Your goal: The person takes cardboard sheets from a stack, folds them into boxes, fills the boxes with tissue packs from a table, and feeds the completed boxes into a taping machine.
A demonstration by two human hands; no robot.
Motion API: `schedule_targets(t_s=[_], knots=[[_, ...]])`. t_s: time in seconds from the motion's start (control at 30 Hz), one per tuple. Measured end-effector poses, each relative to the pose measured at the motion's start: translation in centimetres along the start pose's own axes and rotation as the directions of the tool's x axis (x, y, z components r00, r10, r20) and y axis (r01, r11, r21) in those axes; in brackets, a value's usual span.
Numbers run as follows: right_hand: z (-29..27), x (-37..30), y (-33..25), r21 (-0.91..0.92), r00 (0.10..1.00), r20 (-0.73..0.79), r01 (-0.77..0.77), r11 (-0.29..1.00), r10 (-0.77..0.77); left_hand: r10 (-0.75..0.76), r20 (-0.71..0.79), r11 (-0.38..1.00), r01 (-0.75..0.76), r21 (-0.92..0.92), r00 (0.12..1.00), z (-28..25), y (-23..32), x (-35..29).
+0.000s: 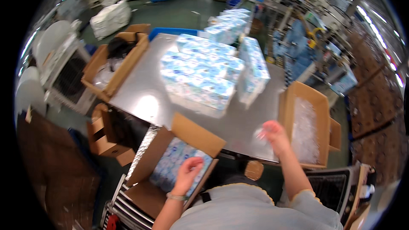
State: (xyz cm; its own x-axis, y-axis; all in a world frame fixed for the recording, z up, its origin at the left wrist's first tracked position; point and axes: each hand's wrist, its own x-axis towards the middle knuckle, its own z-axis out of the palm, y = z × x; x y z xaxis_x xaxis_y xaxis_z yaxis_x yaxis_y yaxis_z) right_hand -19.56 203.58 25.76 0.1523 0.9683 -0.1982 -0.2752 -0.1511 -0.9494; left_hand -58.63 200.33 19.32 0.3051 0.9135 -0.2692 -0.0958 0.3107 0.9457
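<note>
My left hand [188, 173] hovers over an open cardboard box [142, 155], its fingers loosely bent and apart with nothing seen in them. Blue-and-white patterned packs [172, 162] fill that box in rows. To the right, my right hand [276, 136] is above the near right part of the metal table [247, 134], its fingers closed on a small clear plastic piece [259, 133]; motion blurs its shape. Farther across the table stands a large block of the same patterned packs [198, 76], with an upright row of packs [254, 66] beside it.
A long carton [286, 121] of clear plastic pieces [303, 132] stands at the table's right edge. Another carton [128, 68] with dark and clear items sits at the left. Rollers [123, 200] support the near box. Machinery [298, 42] stands beyond, right.
</note>
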Motion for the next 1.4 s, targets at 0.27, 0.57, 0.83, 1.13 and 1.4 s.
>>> schedule_targets(t_s=[0.27,0.57,0.83,1.13,1.4], knots=[[24.0,2.0,8.9,-0.459,0.652,0.758,0.561,0.688,-0.026,-0.34,-0.355,0.792,0.062,-0.607,0.871,-5.5,-1.9,-2.2],[12.2,22.8,1.9,-0.952,0.939,0.295,0.273,-0.139,-0.176,0.285,-0.386,0.598,0.152,0.787,0.877,-8.5,2.9,1.4],[10.6,18.4,-4.9,-0.838,0.836,0.455,0.519,-0.17,0.307,0.213,0.358,0.013,-0.369,0.929,0.909,-1.0,13.5,23.1],[13.2,31.5,1.5,-0.754,0.725,0.656,0.64,-0.145,-0.21,0.297,0.463,-0.238,-0.404,0.883,0.835,-2.3,27.1,12.8],[7.8,18.0,0.1,-0.899,0.936,0.351,0.344,-0.273,0.022,0.558,-0.394,0.488,0.095,0.868,0.73,-10.5,8.8,-11.0]])
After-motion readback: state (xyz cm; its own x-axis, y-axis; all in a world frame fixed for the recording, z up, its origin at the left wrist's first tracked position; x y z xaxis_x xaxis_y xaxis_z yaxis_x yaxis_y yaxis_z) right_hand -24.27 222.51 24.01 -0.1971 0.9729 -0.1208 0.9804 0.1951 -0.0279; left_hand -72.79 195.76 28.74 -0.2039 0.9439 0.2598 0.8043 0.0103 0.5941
